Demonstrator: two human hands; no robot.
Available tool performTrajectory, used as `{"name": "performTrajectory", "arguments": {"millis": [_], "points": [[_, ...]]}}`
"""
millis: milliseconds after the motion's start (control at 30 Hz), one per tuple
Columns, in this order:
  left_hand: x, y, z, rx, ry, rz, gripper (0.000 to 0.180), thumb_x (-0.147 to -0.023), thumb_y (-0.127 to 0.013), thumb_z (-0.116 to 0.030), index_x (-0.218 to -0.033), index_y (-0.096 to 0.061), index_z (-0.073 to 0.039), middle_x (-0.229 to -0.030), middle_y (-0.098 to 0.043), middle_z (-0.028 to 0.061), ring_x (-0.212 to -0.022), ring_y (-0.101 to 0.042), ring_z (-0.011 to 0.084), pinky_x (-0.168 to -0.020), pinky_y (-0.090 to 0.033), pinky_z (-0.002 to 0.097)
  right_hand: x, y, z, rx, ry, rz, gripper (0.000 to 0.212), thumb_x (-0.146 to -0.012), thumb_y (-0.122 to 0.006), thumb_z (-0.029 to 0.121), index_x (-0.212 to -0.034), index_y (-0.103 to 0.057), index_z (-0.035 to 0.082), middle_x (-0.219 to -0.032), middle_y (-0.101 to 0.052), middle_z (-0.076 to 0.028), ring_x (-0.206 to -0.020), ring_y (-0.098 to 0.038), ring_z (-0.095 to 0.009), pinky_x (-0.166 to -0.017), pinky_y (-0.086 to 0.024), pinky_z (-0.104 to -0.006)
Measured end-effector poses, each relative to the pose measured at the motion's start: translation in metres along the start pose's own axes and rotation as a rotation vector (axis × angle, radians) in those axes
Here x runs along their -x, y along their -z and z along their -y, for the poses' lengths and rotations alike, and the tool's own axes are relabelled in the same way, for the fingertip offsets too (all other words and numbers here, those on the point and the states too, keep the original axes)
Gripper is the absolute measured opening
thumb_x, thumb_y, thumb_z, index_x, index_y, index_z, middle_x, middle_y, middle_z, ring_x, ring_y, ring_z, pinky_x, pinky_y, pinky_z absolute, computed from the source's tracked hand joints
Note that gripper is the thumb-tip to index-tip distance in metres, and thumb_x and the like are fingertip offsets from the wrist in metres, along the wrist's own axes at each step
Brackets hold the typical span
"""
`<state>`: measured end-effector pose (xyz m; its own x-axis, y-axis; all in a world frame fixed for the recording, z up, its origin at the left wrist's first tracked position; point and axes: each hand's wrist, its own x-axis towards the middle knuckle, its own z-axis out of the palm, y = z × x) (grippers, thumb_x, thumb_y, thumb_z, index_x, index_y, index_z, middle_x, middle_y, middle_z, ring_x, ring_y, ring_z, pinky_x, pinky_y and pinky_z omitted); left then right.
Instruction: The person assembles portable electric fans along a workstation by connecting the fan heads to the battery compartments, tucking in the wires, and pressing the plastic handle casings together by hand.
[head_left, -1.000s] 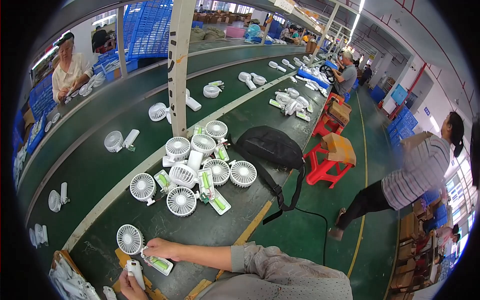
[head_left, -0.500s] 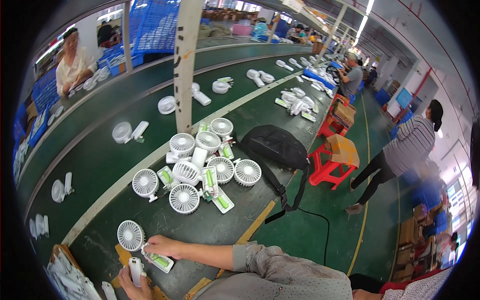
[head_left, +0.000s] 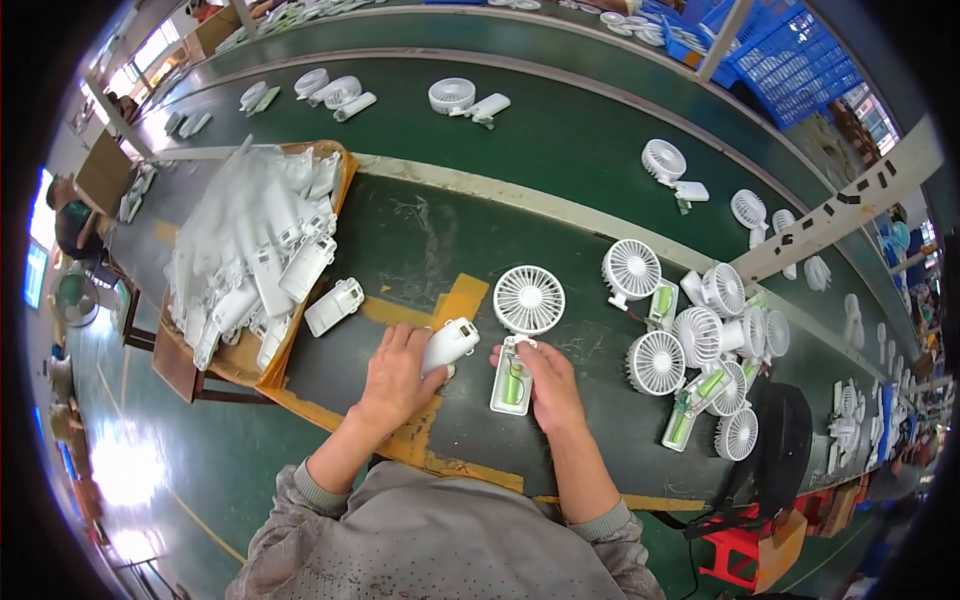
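My left hand [head_left: 395, 378] is closed around a white handle cover [head_left: 452, 343], its fingers over the back and its thumb by the lower end. To its right, my right hand [head_left: 555, 385] grips the open handle [head_left: 510, 392] of a small white handheld fan. A green battery [head_left: 516, 382] and thin wires show inside that handle. The round fan head [head_left: 530, 299] lies face up on the bench [head_left: 420, 225], just beyond the handle. Left of my left hand lies a loose white handle cover [head_left: 334, 307].
A cardboard box [head_left: 347, 170] heaped with white handle covers stands at the left. Several fans with opened handles [head_left: 683, 420] are piled at the right, near a black bag [head_left: 785, 440]. Beyond the bench, a green conveyor [head_left: 570, 150] carries more fans. A red stool [head_left: 730, 550] stands below right.
My view has swung left from the aisle to the bench, bringing the box of covers fully into view. Both hands still hold the same parts, the cover and the fan handle.
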<state>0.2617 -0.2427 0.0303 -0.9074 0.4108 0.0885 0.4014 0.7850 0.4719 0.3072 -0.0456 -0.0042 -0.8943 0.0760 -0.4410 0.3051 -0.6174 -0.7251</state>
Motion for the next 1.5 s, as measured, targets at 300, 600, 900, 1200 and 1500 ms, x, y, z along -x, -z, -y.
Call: {"name": "performTrajectory", "arguments": {"millis": [300, 600, 900, 1200, 1500], "points": [[0.000, 0.012, -0.019, 0.052, 0.091, 0.105, 0.043, -0.070, -0.069, -0.022, -0.101, -0.050, 0.000, -0.082, -0.060, 0.0173, -0.075, -0.060, 0.0340, -0.068, -0.048, 0.0420, 0.002, -0.001, 0.003, -0.039, -0.033, -0.003, 0.028, -0.094, -0.047, 0.019, -0.110, -0.050, -0.005, -0.106, -0.060, -0.017, -0.098, -0.060, -0.023, -0.085, -0.049, -0.0321], [0.002, 0.012, -0.068, 0.118, -0.043, 0.073, 0.056, -0.073, -0.067, -0.025, -0.116, -0.043, 0.001, -0.071, -0.062, 0.0187, -0.061, -0.063, 0.0329, -0.053, -0.050, 0.0390, 0.012, 0.002, 0.009, -0.204, -0.091, 0.106, 0.040, -0.085, -0.039, 0.005, -0.124, -0.042, -0.003, -0.114, -0.054, -0.011, -0.104, -0.054, -0.019, -0.091, -0.042, -0.0330], [0.002, -0.003, -0.074, -0.027, -0.110, 0.053, 0.058, -0.074, -0.066, -0.028, -0.118, -0.048, 0.004, -0.067, -0.061, 0.0168, -0.054, -0.062, 0.0290, -0.047, -0.049, 0.0360, 0.015, 0.001, 0.010, -0.168, -0.094, 0.203, 0.052, -0.079, -0.040, 0.001, -0.130, -0.036, -0.003, -0.122, -0.049, -0.010, -0.112, -0.048, -0.020, -0.095, -0.038, -0.0326], [0.006, -0.011, -0.069, -0.073, -0.128, 0.074, 0.058, -0.074, -0.065, -0.030, -0.116, -0.050, 0.007, -0.062, -0.060, 0.0159, -0.049, -0.060, 0.0285, -0.043, -0.047, 0.0369, 0.019, -0.003, 0.013, -0.145, -0.088, 0.249, 0.056, -0.079, -0.040, 0.001, -0.134, -0.032, -0.002, -0.125, -0.047, -0.010, -0.115, -0.045, -0.020, -0.099, -0.033, -0.0330], [0.007, -0.012, -0.067, -0.070, -0.152, 0.095, 0.056, -0.071, -0.069, -0.028, -0.110, -0.053, 0.009, -0.058, -0.059, 0.0163, -0.047, -0.060, 0.0286, -0.044, -0.047, 0.0358, 0.020, -0.001, 0.010, -0.002, -0.034, 0.281, 0.060, -0.077, -0.042, 0.000, -0.136, -0.030, -0.001, -0.127, -0.043, -0.009, -0.119, -0.040, -0.018, -0.100, -0.031, -0.0318]]}}
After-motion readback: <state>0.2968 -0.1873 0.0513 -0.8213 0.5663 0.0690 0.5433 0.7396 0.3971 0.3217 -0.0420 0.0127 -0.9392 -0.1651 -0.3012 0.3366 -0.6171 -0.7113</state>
